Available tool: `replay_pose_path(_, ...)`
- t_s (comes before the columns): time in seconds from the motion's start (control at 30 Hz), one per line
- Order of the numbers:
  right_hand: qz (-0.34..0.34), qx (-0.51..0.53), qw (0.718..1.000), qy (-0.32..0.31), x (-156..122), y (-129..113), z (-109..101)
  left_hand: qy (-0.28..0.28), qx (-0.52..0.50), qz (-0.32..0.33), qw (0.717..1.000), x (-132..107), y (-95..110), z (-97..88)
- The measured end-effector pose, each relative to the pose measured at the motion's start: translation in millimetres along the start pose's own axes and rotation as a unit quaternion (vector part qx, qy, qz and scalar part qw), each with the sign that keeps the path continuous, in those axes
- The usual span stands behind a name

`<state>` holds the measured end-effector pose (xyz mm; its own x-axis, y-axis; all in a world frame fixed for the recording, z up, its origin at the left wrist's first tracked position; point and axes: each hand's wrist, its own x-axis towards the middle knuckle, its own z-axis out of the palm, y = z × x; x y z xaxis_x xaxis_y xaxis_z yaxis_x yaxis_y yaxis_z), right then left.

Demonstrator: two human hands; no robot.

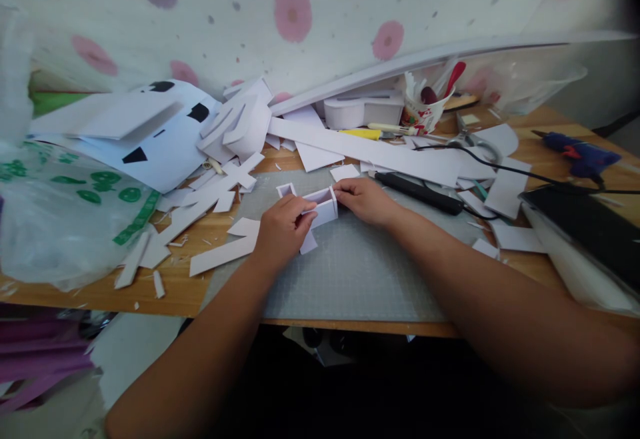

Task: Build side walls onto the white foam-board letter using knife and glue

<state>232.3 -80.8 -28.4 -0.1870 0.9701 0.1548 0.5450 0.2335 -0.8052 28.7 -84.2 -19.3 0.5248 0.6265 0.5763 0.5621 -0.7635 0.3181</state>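
Note:
A small open-topped box of white foam board [326, 212] is held just above the grey cutting mat [350, 279]. My left hand [284, 229] grips its near wall between thumb and fingers, and part of the box is hidden behind that hand. My right hand [367, 200] pinches the box's right end with its fingertips. Below the box a small white offcut [309, 243] lies on the mat. Near my right hand rests a black pen-like tool with a cord [420, 192].
White strips [223, 255] and scraps litter the left side. A plastic bag [65, 225] lies far left. Behind the mat are a long white strip [370, 152], scissors [475, 142] and a paper cup of utensils [425, 109]. A blue glue gun [575, 152] sits at right, its cord nearby.

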Motion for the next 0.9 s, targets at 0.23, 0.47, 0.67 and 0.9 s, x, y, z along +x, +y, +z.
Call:
replay_pose_path(0.23,0.005,-0.004,1.0,0.001,0,-2,-1,0.008,-0.009,0.005,1.0,0,-1,1.6)
replay_pose_path(0.47,0.016,0.021,1.0,-0.011,1,0,-1,0.002,-0.01,0.002,1.0,0,-1,1.5)
replay_pose_path(0.67,0.022,0.163,0.983,-0.084,-3,5,-12,0.008,-0.017,0.01,1.0,0,-1,1.3)
replay_pose_path(0.9,0.031,0.212,0.971,-0.109,-4,7,-14,0.008,-0.018,0.008,1.0,0,0,1.4)
